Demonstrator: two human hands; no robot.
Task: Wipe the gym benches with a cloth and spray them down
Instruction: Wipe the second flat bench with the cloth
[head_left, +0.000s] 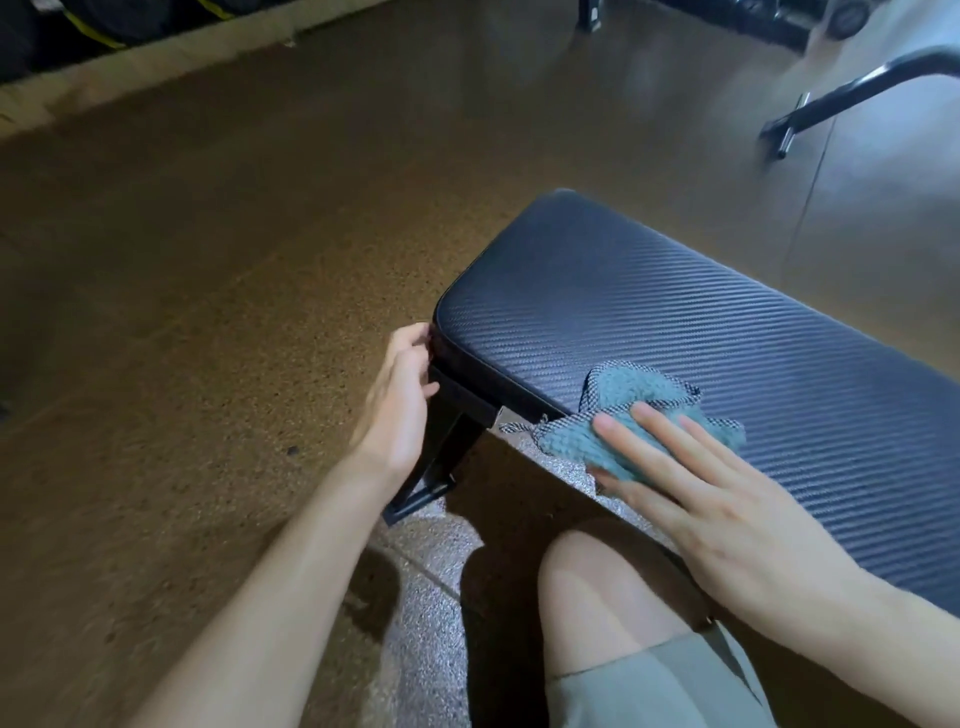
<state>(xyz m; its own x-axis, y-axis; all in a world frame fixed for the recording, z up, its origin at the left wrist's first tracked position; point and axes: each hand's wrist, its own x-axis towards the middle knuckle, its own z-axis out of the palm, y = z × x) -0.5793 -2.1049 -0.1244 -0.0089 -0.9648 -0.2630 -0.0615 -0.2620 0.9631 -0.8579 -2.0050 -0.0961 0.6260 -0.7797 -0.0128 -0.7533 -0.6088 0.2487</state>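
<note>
Bench padding (675, 322), a dark pad with a ribbed carbon-weave texture, lies under and beyond our right hand (727, 499), whose straight fingers press a crumpled teal cloth (639, 421) onto the pad's near edge, part of the cloth hanging over it. Our left hand (400, 395) curls its fingers around the pad's end corner, just left of the cloth, steadying it. We judge the wiping under way at this end only, with most of the pad beyond the right hand untouched, and no spray bottle in view.
</note>
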